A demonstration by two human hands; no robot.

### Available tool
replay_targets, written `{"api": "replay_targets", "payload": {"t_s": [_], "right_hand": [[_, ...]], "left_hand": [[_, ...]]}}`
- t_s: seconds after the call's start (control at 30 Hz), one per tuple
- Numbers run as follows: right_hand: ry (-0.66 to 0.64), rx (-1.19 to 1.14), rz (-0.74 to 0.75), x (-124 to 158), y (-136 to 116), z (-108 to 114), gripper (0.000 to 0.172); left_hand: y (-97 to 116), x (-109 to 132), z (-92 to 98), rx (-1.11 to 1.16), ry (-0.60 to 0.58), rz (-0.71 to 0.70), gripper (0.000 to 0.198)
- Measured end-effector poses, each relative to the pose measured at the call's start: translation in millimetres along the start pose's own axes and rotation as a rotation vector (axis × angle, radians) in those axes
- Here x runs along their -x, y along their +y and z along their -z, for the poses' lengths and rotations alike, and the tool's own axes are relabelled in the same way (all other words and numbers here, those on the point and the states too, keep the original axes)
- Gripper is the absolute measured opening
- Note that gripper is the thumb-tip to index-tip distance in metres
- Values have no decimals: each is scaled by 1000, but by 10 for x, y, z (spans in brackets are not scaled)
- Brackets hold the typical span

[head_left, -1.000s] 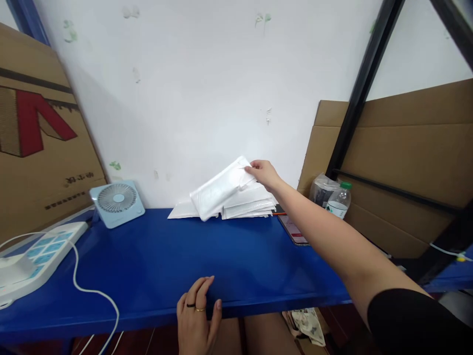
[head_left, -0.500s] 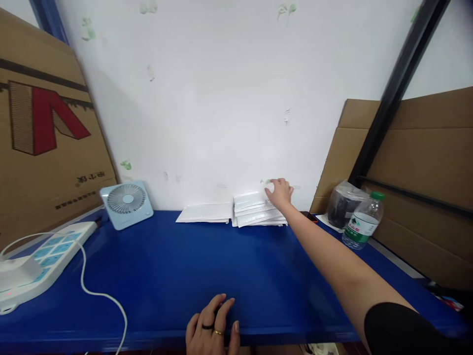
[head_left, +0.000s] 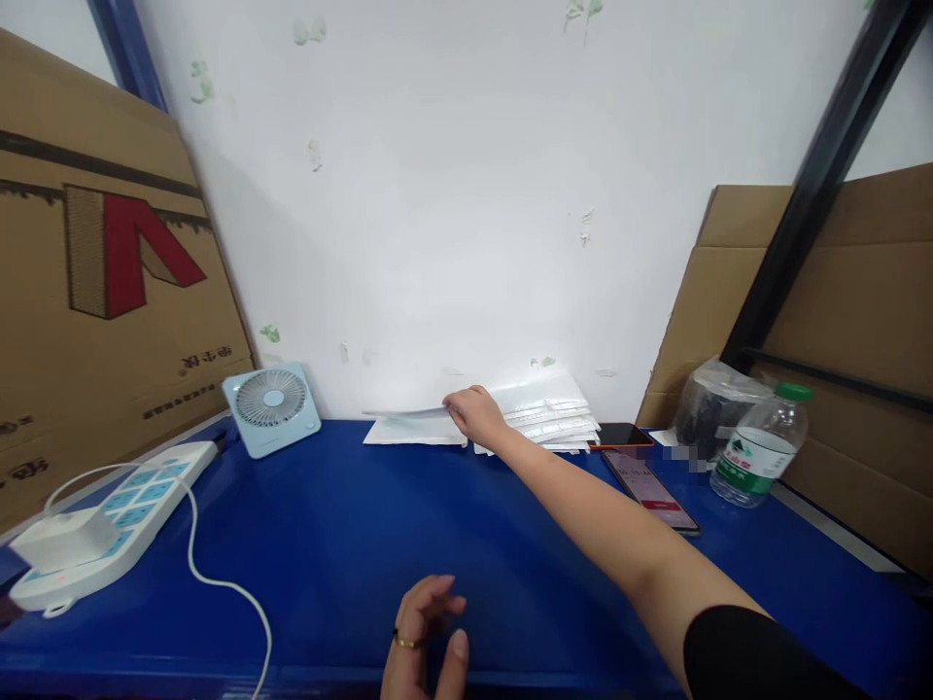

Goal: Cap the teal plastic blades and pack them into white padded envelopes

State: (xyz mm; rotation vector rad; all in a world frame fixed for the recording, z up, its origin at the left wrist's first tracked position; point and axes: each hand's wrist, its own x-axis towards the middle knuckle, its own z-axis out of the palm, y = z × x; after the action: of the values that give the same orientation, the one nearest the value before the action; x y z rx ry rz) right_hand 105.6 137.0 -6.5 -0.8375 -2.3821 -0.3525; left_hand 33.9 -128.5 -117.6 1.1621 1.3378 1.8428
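My right hand reaches to the back of the blue table, its fingers closed on the edge of a thin white packet. That packet hangs nearly level, just above another white packet lying by the wall. Right of the hand, a stack of several white packets leans at the wall. My left hand is at the front edge of the table, fingers curved and apart, with nothing in it.
At the left are a blue fan, a power strip with a white cable, and a large cardboard box. Two phones, a wrapped black item and a water bottle stand or lie right.
My right hand has moved left from above the stack and now holds a packet. My left hand has turned slightly. The view has shifted, and the phones show more.
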Motion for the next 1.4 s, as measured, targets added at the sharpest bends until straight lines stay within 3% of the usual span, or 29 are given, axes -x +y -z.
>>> {"api": "replay_targets", "payload": {"t_s": [0.13,0.23,0.3,0.37,0.47,0.57,0.7,0.87,1.07,1.23,1.4], "right_hand": [[257,-357,-65,76,-269,542,26],[363,-559,-212,325,-452,916,24],[370,-688,-378,578,-512,1073,22],[372,-877,-557,874,-524,1124,22],[363,-1257,-861,1307,-498,1016,24],[315,-1615,-1125,1595,-477,787,31],[313,-1864,-1308,1700,-490,533,29],[483,-2103,-1397,1684,-452,449,26],[520,-2101,-1511,1746,-269,451,26],[367,-1962,-1458,1789,-214,479,30],[245,-1676,-1376,1780,-155,434,32]], "left_hand": [[197,-227,-164,568,-208,489,45],[259,-335,-394,894,-366,597,45],[272,-360,-545,993,-397,511,45],[289,-380,-649,991,-336,353,47],[355,-482,-705,889,-176,152,52],[480,-683,-758,877,-107,114,51],[667,-941,-997,841,-51,59,45],[822,-1009,-1342,632,-126,-26,37],[898,-999,-1487,519,-131,-116,39],[857,-1094,-1493,582,-6,-148,36],[734,-1133,-1468,579,78,-146,34]]}}
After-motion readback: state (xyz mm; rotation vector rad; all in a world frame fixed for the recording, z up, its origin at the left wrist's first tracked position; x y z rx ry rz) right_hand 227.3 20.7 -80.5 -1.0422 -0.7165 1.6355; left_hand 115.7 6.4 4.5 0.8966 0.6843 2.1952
